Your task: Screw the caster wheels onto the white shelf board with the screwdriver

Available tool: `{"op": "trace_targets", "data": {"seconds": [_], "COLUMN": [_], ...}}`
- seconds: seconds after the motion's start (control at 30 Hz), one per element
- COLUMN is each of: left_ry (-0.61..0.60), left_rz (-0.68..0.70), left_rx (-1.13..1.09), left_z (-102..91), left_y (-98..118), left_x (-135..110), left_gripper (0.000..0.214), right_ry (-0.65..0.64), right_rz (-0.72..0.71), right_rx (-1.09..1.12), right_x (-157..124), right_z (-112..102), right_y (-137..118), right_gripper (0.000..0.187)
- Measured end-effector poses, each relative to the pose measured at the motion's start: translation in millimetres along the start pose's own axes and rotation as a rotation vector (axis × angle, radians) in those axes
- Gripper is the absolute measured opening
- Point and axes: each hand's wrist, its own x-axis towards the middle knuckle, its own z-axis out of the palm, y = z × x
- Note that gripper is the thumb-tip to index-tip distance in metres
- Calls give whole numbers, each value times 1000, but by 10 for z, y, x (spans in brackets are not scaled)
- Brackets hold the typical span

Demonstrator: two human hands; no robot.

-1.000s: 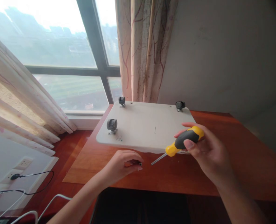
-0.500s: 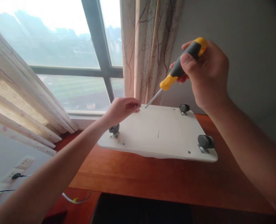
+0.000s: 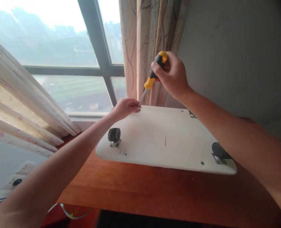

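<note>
My right hand grips the yellow-and-black handle of a screwdriver, its metal shaft slanting down to the left. The shaft's tip ends at the fingertips of my left hand, which are pinched together. Whatever is between those fingers is too small to make out. Both hands are over the far edge of a white board, which lies flat with casters upward. One caster stands at its near left corner, another caster at the near right. My right forearm partly covers the casters on the right.
Under the board is a reddish-brown wooden table. Behind stand a window and a patterned curtain. A wall socket and a loose cable are at the lower left. Screws sit in the board's near edge.
My right hand has moved left and lowered the screwdriver, bringing its tip to my left fingertips. The left hand stays pinched near the same spot. The view has shifted slightly closer to the board.
</note>
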Motion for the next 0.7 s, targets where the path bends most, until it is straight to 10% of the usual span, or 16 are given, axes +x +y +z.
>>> {"op": "trace_targets", "data": {"seconds": [0.7], "left_ry": [10], "left_rz": [189], "left_rx": [540], "left_z": [-84], "left_y": [-56], "left_x": [205], "left_gripper": [9], "right_ry": [-40], "right_rz": [-111], "right_rx": [-207], "right_x": [138], "right_z": [63], "right_y": [-68], "right_gripper": [34]}}
